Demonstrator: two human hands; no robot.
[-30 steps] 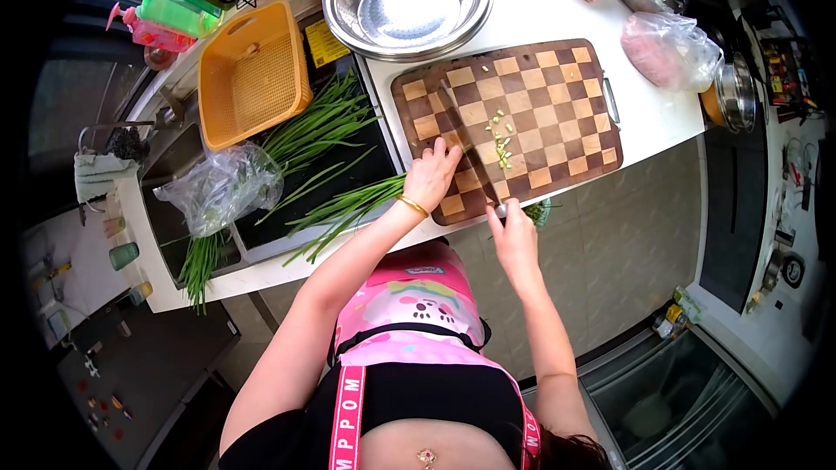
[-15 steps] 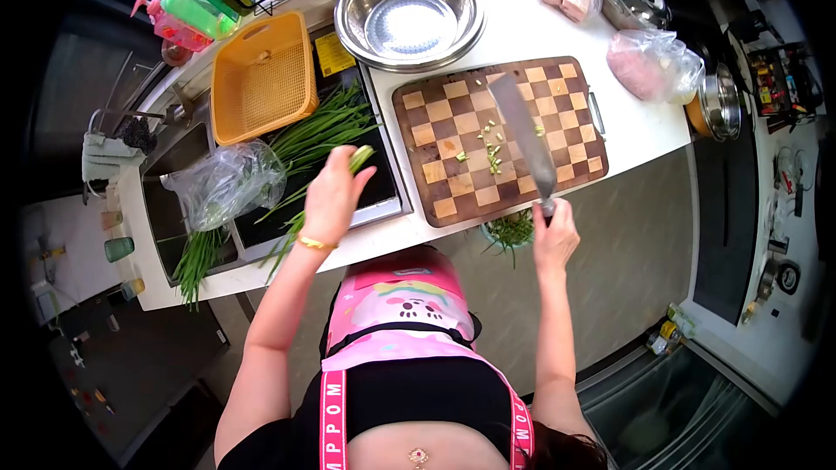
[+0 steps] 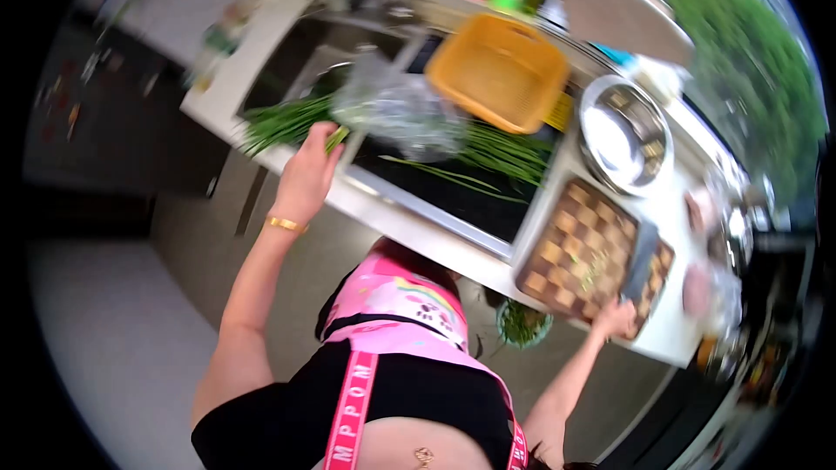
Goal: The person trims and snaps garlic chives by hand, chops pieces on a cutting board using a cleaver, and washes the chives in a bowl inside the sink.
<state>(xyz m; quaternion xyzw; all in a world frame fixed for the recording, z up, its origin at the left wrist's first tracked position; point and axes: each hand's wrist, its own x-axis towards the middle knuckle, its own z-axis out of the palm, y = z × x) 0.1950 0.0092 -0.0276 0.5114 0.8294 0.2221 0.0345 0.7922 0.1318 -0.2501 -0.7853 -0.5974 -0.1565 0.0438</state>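
Observation:
My left hand (image 3: pixel 306 176) is closed around a bunch of garlic chives (image 3: pixel 292 120) near the sink. The cut stem ends poke out beside my fingers, and the long green leaves lie over the counter edge. My right hand (image 3: pixel 615 320) grips the handle of a kitchen knife (image 3: pixel 642 259) with a broad blade. That blade is over the right part of a checkered cutting board (image 3: pixel 562 248); whether it touches the wood I cannot tell. Small chopped green pieces (image 3: pixel 594 268) are scattered on the board. More garlic chives (image 3: pixel 501 152) lie on the dark surface, partly under a clear plastic bag (image 3: pixel 392 109).
An orange plastic basket (image 3: pixel 496 70) stands behind the chives. Steel bowls (image 3: pixel 623 135) sit behind the board. Bagged meat (image 3: pixel 697 292) is at the far right. Below the counter edge is a container of green scraps (image 3: pixel 522 324). The sink (image 3: pixel 292 48) is at left.
My view has turned toward the left. My left hand has moved left with the stems, from beside the board to the sink side. The knife stays in my right hand over the board.

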